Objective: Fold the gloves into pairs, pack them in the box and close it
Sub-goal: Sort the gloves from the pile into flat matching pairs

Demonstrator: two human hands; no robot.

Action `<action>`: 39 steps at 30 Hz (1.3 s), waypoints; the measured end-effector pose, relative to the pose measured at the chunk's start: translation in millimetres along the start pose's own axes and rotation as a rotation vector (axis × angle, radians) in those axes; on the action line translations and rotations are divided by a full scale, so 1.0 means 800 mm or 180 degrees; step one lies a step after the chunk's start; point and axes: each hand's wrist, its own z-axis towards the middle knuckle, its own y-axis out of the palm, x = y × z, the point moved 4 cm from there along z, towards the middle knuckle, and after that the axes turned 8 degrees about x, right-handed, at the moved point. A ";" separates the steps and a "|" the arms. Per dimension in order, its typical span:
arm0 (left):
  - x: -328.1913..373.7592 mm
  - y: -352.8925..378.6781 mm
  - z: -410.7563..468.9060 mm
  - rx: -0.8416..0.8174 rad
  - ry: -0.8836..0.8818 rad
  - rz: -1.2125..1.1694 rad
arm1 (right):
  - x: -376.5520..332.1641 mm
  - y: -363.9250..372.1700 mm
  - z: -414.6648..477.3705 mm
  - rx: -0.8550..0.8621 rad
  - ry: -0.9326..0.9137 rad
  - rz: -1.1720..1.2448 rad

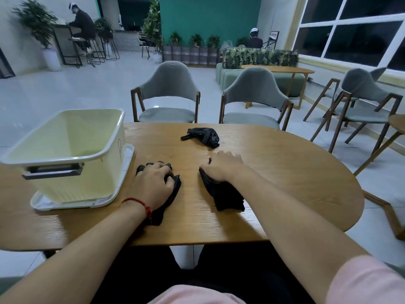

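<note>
Now the left hand lies flat on a floppy-looking glove just beside the box, the right hand flat on a second glove farther from the box, and the cuffs look best to pinch.

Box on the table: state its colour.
The box is pale yellow with a white rim, grey handle; head view.

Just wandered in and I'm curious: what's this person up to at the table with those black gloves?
A person sits at a wooden table, left hand flat on a black glove, right hand resting on a second glove beside it. A crumpled glove bundle lies further back. The cream box stands open on its lid, with no gloves visible inside.
</note>
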 end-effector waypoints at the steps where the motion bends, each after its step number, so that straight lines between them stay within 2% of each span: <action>1: -0.001 0.001 0.000 0.0000 -0.0007 -0.0027 | -0.006 -0.010 0.013 0.0131 -0.0012 0.0013; 5: -0.002 0.002 -0.002 0.0047 0.0004 -0.0072 | -0.028 -0.024 0.074 0.0552 -0.0385 -0.0011; 9: -0.004 0.005 -0.002 0.0086 0.0015 -0.0064 | -0.040 -0.014 0.131 0.0326 -0.0478 -0.0129; 14: -0.007 0.008 0.000 0.0109 0.0067 -0.0062 | -0.042 0.005 0.169 -0.0036 -0.0232 -0.0156; 17: -0.008 0.008 0.000 0.0131 0.0089 -0.0069 | -0.034 0.012 0.174 -0.0232 -0.0010 0.0039; 24: -0.005 0.005 0.000 0.0089 0.0072 -0.0067 | -0.024 -0.001 0.161 0.0243 -0.0220 0.0347; 33: -0.003 0.003 -0.002 0.0096 0.0018 -0.0051 | -0.026 -0.003 0.177 -0.0040 -0.0494 0.0161; 36: -0.003 0.003 -0.002 0.0100 0.0037 -0.0024 | -0.027 0.013 0.180 -0.0201 -0.0361 0.0059; 39: -0.003 0.002 -0.002 0.0108 0.0049 -0.0030 | -0.025 0.016 0.177 -0.0098 -0.0196 0.0271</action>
